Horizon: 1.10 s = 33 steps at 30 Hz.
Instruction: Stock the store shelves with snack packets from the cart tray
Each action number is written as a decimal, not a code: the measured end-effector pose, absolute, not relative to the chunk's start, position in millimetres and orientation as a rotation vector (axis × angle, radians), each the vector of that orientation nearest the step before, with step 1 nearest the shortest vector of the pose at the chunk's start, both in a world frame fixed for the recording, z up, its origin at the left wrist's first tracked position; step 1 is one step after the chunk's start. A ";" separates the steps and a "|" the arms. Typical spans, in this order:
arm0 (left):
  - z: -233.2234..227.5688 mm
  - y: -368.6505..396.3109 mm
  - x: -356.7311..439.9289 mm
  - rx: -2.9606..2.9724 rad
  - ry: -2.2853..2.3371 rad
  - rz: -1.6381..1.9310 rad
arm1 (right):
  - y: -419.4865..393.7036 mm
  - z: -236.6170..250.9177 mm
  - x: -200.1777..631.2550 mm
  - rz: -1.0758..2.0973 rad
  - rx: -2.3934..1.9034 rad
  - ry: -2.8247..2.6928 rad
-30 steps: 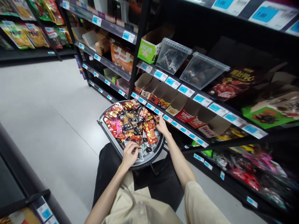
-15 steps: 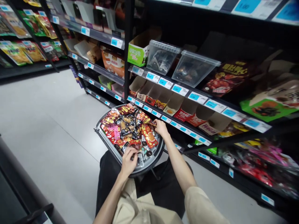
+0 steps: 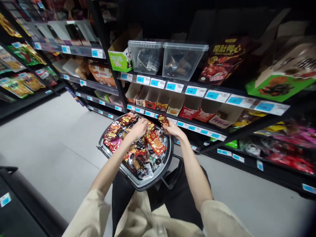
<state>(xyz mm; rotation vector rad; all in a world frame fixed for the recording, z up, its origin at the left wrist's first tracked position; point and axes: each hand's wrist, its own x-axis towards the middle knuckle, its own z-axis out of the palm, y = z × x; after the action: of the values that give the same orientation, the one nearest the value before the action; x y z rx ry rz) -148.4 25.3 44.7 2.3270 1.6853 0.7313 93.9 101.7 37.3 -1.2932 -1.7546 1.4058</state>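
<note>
A grey and black basket (image 3: 148,182) full of small snack packets rests at my lap. My right hand (image 3: 173,129) is at the basket's right rim, closed on a dark red snack packet (image 3: 163,119) that stands upright in its fingers. Over the far middle of the heap is my left hand (image 3: 140,127). Its fingers are drawn together against the dark red packets, and what they pinch is hidden. A bright red packet with a round food picture (image 3: 156,143) lies between the hands. Brown and black packets (image 3: 137,164) lie nearer me.
A black shelf unit runs along the right, with open cartons (image 3: 190,108) on a lower tier. Above them stand two clear plastic tubs (image 3: 184,61), a green panda carton (image 3: 120,59) and a dark red display box (image 3: 222,64). Grey floor (image 3: 74,141) extends left.
My left hand has moved from the basket's near edge to its far middle. My right hand has lifted a dark red packet upright at the rim. The view has shifted slightly.
</note>
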 end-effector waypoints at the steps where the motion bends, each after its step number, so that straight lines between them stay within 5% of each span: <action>1: 43.7 50.9 -152.9 2.319 1.710 0.578 | 99.8 41.2 93.0 1.547 -1.228 -1.638; 5: 34.0 114.7 -160.2 2.250 1.680 0.165 | 93.2 64.2 95.8 1.789 -1.033 -1.362; 12: 49.0 136.9 -174.4 2.348 1.697 -0.094 | 84.0 91.3 112.4 1.728 -1.024 -1.227; 18: 76.8 141.7 -165.1 2.077 1.454 -0.015 | 81.8 97.2 111.9 1.762 -0.971 -1.058; 26: 49.4 112.6 -104.7 2.088 1.535 -0.371 | 83.2 97.5 118.1 1.709 -1.010 -1.021; 33: 87.3 98.6 -131.9 2.316 1.425 -0.147 | 93.0 79.6 115.9 1.591 -1.077 -1.109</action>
<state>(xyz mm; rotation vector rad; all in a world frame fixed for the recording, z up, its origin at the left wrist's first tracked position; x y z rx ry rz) -131.9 98.6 87.3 2.3162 1.4251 -0.1467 115.9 93.0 79.6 -1.0770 -1.1090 1.5911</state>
